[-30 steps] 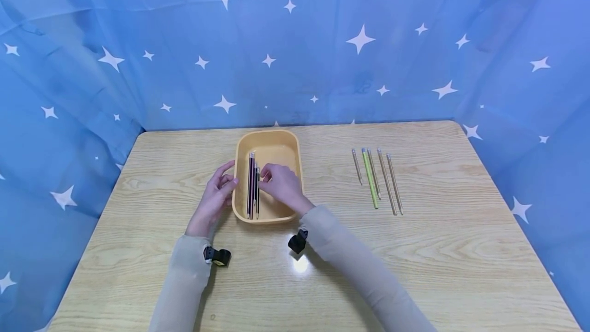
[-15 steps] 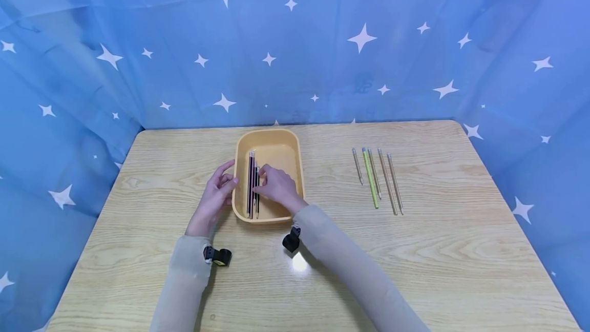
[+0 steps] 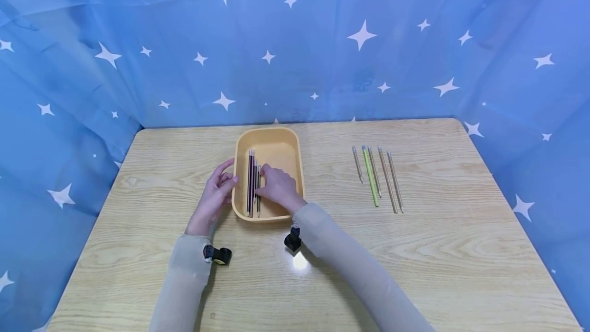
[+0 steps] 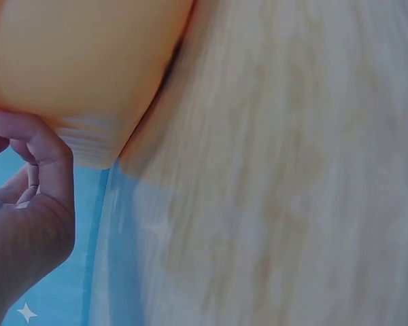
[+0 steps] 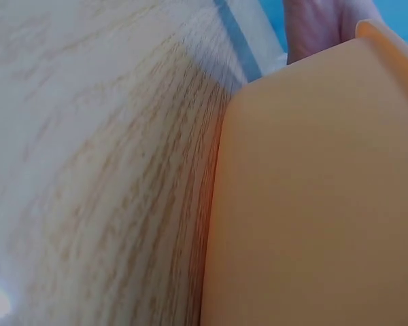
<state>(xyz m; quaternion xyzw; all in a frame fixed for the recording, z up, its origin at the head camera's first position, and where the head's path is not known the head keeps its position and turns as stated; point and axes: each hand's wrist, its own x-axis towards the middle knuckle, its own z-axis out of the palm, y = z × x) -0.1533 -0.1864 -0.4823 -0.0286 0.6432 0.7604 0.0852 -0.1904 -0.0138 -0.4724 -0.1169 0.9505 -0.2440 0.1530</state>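
A yellow-orange plastic tray stands on the table, with several dark striped pencils lying lengthwise along its left side. My left hand holds the tray's left wall, thumb at the rim and the other fingers bent against the outside. In the left wrist view the bent thumb meets the tray's edge. Over the tray's right wall reaches my right hand, its thumb and index finger pinching the rightmost dark pencil. The right wrist view has the tray's outer wall blocking the fingertips.
To the right of the tray, several tan pencils and one lime-green pencil lie side by side on the wooden table. A blue curtain with white stars rises behind the table's far edge.
My right hand has moved slightly left and lower to the dark pencils, and the rightmost pencil has shifted a little to the right. The left hand and the tray stay put.
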